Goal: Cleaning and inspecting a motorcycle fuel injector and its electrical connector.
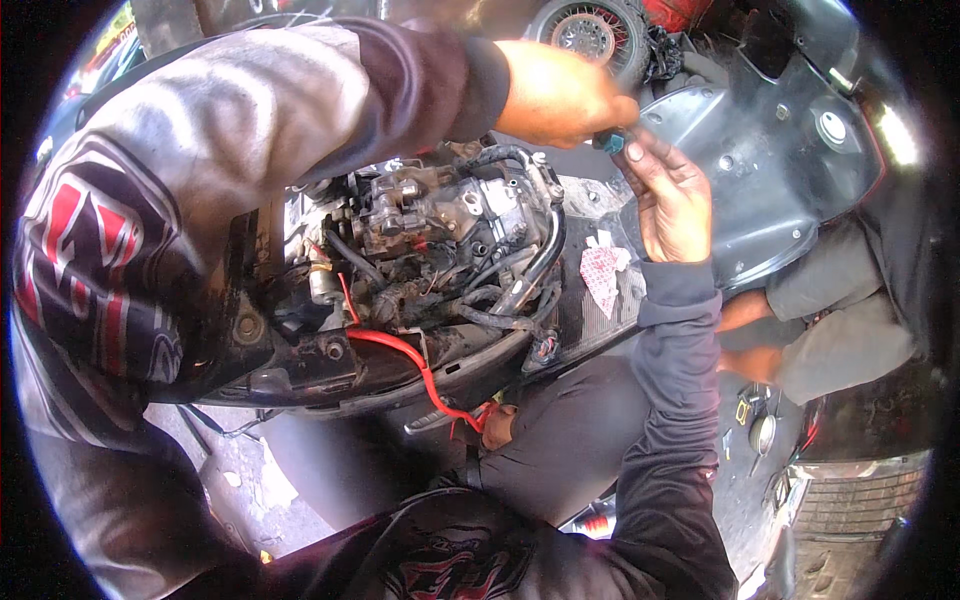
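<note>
My left hand (562, 98) reaches across the scooter from the left, its fingers closed at a small dark and teal piece (610, 142). My right hand (672, 195) comes up from below, and its thumb and fingertips meet at the same piece. Its exact kind is too small and partly covered to tell. Below both hands lies the scooter's exposed engine bay (430, 225), with metal parts and dirty black hoses (540, 260). A red cable (415, 360) runs out over its near edge.
Red-and-white crumpled paper (600, 275) lies on the ribbed footboard (575, 325). A dark body panel (740, 170) stands to the right, a spoked wheel (585, 38) behind. Another person's grey-clothed limbs (850, 345) are at the right, near small items (762, 435) on the ground.
</note>
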